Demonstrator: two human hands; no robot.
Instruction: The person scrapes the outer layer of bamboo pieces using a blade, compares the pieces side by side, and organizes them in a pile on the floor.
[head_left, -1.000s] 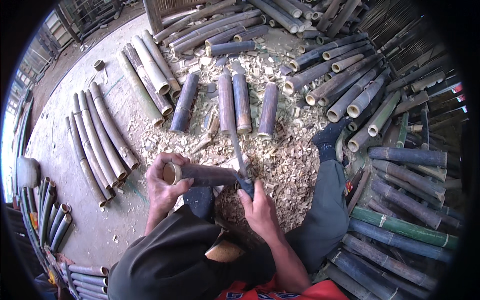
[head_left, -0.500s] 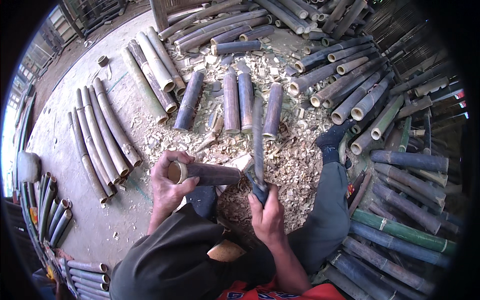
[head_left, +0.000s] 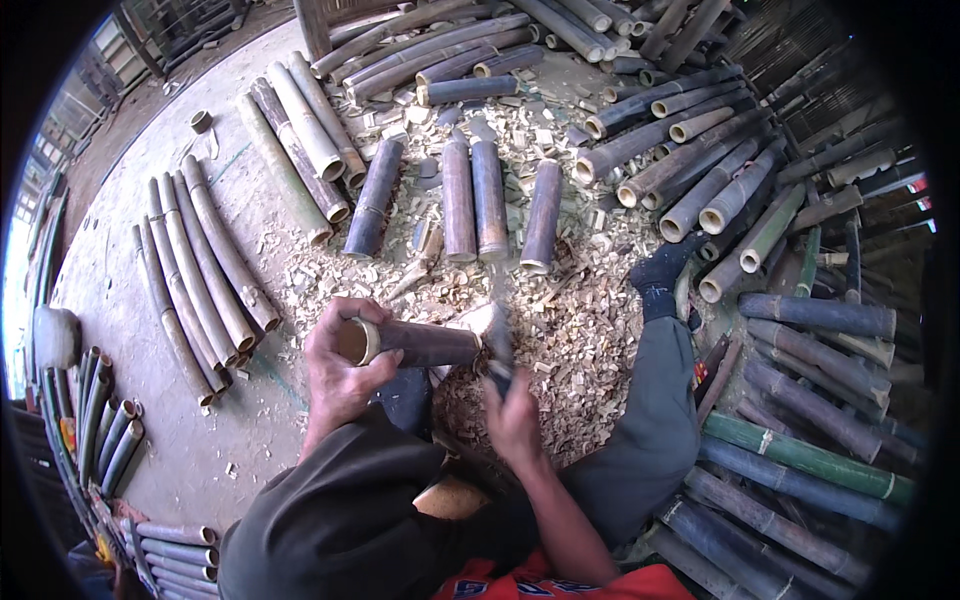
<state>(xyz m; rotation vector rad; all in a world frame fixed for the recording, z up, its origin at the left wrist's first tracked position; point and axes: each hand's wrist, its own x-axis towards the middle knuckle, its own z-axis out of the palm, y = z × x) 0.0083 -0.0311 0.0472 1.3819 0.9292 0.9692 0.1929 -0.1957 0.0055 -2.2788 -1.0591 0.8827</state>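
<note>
Two hands are on the job here, down over the shavings. The left hand (head_left: 340, 372) is wrapped tight around the pale cut end of a short dark bamboo section (head_left: 415, 343), fingers curled right over its rim. The right hand (head_left: 512, 418) is clenched around the handle of a broad chopping blade (head_left: 493, 330), and the blade's flat sits right at the far end of that section, touching or all but touching it; I can't tell which from here.

The section lies almost level, its long axis running left to right across the person's front, open hollow end pointing to their left, the worked end pointing right toward the blade. It sits between the two hands, just above the bent knees.

Room to move is tight. The person's right leg, ending in a dark sock (head_left: 657, 283), stretches out just beside the blade. Beyond it, stacked bamboo poles (head_left: 800, 400) crowd the whole right side. Ahead, a carpet of wood chips (head_left: 570, 340) spreads out, and three trimmed pieces (head_left: 488, 200) lie side by side, pointing away from the person, with a fourth dark one (head_left: 372, 198) set apart to their left. Further left, on bare concrete floor (head_left: 150, 400), long pale poles (head_left: 205, 265) lie in a row. That concrete patch is the most open ground nearby.
</note>
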